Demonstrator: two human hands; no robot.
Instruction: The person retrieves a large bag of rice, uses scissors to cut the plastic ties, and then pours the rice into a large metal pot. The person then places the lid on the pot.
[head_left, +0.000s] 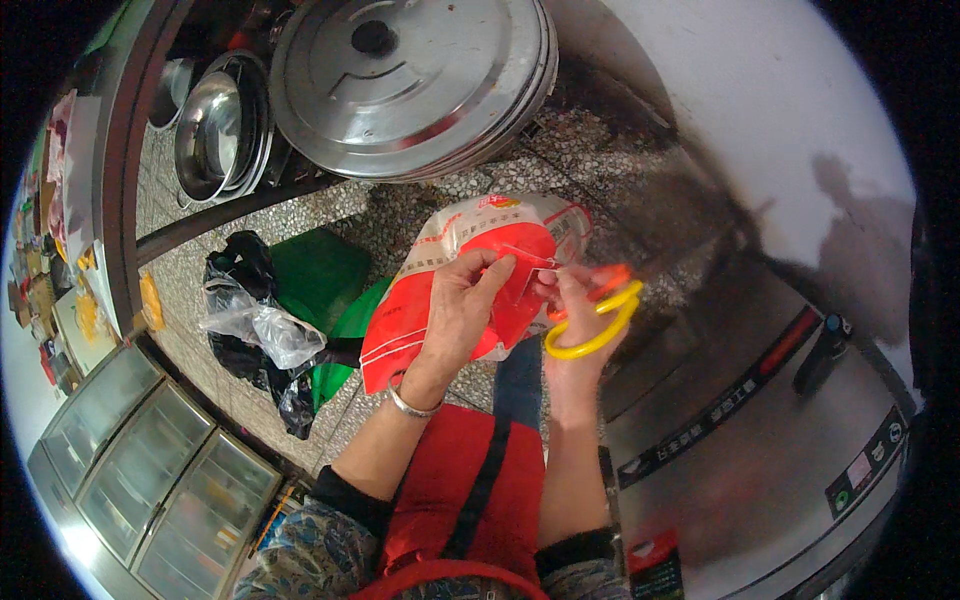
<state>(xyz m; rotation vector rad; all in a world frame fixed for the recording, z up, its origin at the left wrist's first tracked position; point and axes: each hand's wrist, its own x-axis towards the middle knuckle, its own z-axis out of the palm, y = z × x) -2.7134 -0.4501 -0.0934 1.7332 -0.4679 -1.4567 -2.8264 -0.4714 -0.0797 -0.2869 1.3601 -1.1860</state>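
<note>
A woven sack (435, 244), pale with a red printed end and some writing, stands on the floor before me. My left hand (461, 304) pinches the sack's red stitched edge between thumb and fingers. White thread (529, 261) runs from that edge towards my right hand (577, 315), whose thumb and fingertips are pressed together by the seam. Looped around the right hand are the yellow and orange handles of what look like scissors (589, 346); their blades cannot be made out. The right hand is somewhat blurred.
A large pot with a steel lid (427, 82) stands beyond the sack, with metal basins (214, 139) beside it. Black and clear plastic bags (270, 330) and a green sheet (319, 270) lie left. A steel appliance (750, 465) stands right; a glass-doored cabinet (150, 457) lower left.
</note>
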